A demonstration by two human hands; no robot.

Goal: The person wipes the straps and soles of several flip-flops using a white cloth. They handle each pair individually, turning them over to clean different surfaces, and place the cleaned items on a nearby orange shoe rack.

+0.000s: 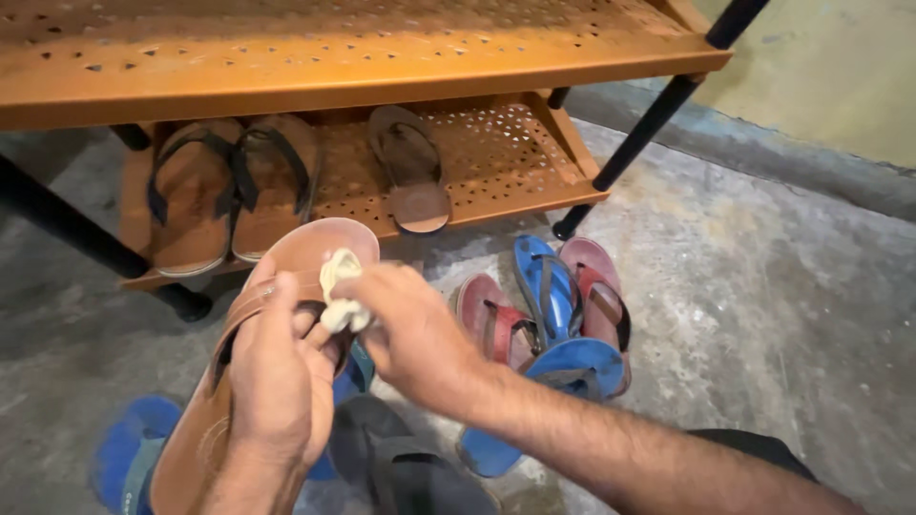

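1. The left hand (277,381) is wrapped around a tan sandal (286,277), held up in front of the shoe rack (496,157).
2. The right hand (415,334) pinches a pale cloth (339,291) against the sandal's strap.
3. Blue flip-flops (553,315) and maroon sandals (596,277) lie on the concrete floor (763,286) beside them.

An orange perforated shoe rack (496,157) stands on the grey concrete floor (763,286). On its lower shelf lie a pair of brown sandals (229,186) side by side and one single brown slipper (412,170) near them. On the floor, just in front of the rack, lie two red sandals (496,319), blue flip-flops (553,315) overlapping them, and a dark grey slipper (401,458).
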